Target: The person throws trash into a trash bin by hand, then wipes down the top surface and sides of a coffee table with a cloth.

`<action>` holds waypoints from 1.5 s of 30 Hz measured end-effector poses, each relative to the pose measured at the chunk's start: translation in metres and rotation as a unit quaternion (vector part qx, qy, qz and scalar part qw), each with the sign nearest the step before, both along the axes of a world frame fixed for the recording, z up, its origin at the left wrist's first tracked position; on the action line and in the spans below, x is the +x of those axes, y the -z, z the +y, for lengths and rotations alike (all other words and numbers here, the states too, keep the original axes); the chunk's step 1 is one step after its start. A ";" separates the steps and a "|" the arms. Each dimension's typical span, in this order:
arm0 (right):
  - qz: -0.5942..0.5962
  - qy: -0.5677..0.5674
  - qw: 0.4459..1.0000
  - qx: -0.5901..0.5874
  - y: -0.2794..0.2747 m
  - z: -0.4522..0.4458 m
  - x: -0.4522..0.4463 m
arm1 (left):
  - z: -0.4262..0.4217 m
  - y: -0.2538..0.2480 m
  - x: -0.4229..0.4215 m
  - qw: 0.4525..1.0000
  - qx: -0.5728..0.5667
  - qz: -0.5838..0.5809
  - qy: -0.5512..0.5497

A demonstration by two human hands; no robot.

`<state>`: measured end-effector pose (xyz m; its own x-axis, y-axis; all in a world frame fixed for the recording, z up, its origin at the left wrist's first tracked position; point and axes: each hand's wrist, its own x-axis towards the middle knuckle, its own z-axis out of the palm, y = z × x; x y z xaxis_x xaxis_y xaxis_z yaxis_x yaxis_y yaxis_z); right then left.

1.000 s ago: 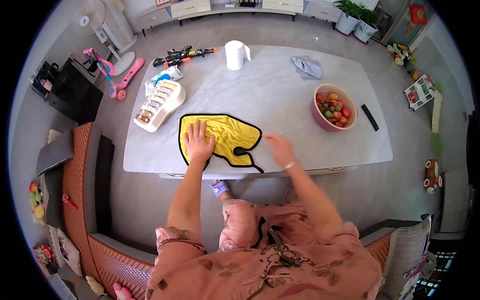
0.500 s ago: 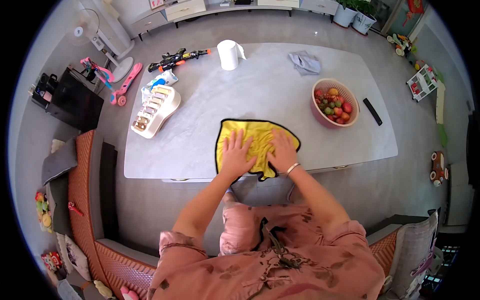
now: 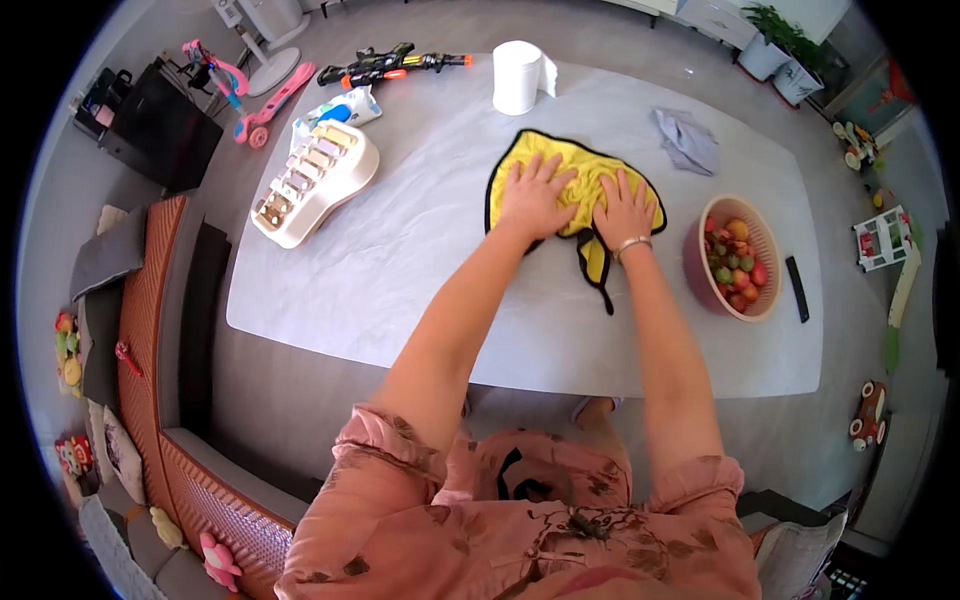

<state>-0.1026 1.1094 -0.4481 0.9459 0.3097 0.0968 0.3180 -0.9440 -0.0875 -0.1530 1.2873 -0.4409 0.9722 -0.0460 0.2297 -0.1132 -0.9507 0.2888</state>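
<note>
1. I have the yellow cloth with black edging (image 3: 592,163) on the pale, marble-look table (image 3: 400,270), beyond the near edge. It is rumpled between the hands, and its narrow tail trails toward between five and six o'clock.
2. My left hand (image 3: 537,197) is palm down on the cloth's nine o'clock side, fingers spread wide. My right hand (image 3: 625,213), with a bracelet (image 3: 631,242) at the wrist, lies just as wide on the three o'clock side. Neither pinches the fabric.
3. The step in hand, as I judge it, is pressing the cloth against the tabletop with both palms. A slide from here calls for even, flat pressure, or the folds could bunch further.
4. Outward from the cloth, a paper roll (image 3: 516,80) stands at eleven o'clock, and a crumpled gray cloth (image 3: 688,142) lies at two.
5. At four o'clock I see a pink basket (image 3: 703,270) holding fruit (image 3: 740,280), with a slim black bar (image 3: 797,288) beyond it.
6. A toy xylophone (image 3: 345,180) lies at nine; a toy gun (image 3: 390,65) and a soft pack (image 3: 362,104) lie near ten.
</note>
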 end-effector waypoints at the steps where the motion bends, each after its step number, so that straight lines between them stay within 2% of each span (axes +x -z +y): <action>1: 0.005 -0.005 1.000 0.000 0.000 0.013 0.007 | 0.015 0.000 0.005 1.000 0.002 0.006 -0.011; 7: 0.003 -0.083 0.996 0.009 0.001 0.097 0.008 | 0.110 0.009 -0.011 0.995 0.047 -0.007 -0.087; 13: 0.007 -0.180 0.983 0.028 -0.004 0.144 -0.067 | 0.146 0.004 -0.102 0.987 0.052 -0.001 -0.153; 20: 0.002 -0.288 0.952 0.101 -0.006 0.116 -0.183 | 0.106 -0.003 -0.243 0.979 0.054 0.019 -0.195; 24: 0.000 -0.310 0.946 0.096 -0.015 0.061 -0.234 | 0.048 -0.004 -0.282 0.974 0.058 0.064 -0.210; 25: 0.010 -0.303 0.949 0.089 -0.015 0.044 -0.242 | 0.030 -0.005 -0.284 0.972 0.062 0.098 -0.207; 29: 0.033 -0.235 0.971 0.038 -0.016 -0.035 -0.256 | -0.049 -0.003 -0.278 0.986 0.075 0.088 -0.123; 31: 0.037 -0.186 0.981 0.033 -0.011 -0.080 -0.255 | -0.088 -0.011 -0.270 0.993 0.050 0.079 -0.065; 32: 0.028 -0.165 0.985 0.037 -0.006 -0.102 -0.254 | -0.104 -0.012 -0.263 0.994 0.040 0.074 -0.072; 34: 0.035 -0.114 0.993 0.004 -0.008 -0.142 -0.254 | -0.132 -0.012 -0.248 0.999 0.014 0.045 0.022; 36: 0.036 -0.095 0.995 -0.005 -0.006 -0.170 -0.255 | -0.152 -0.012 -0.236 0.999 -0.017 0.026 0.035; 40: 0.037 -0.042 0.997 -0.050 0.006 -0.171 -0.249 | -0.154 -0.012 -0.229 0.996 -0.040 0.025 0.073; 45: 0.067 -0.024 0.996 -0.051 0.008 -0.118 -0.234 | -0.097 -0.017 -0.234 0.996 -0.040 0.060 0.047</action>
<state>-0.3366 0.9912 -0.4560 0.9324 0.3559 -0.0635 0.3542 -0.9345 -0.0357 -0.3873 1.1904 -0.4240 0.9851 -0.1235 0.1193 -0.1603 -0.9107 0.3806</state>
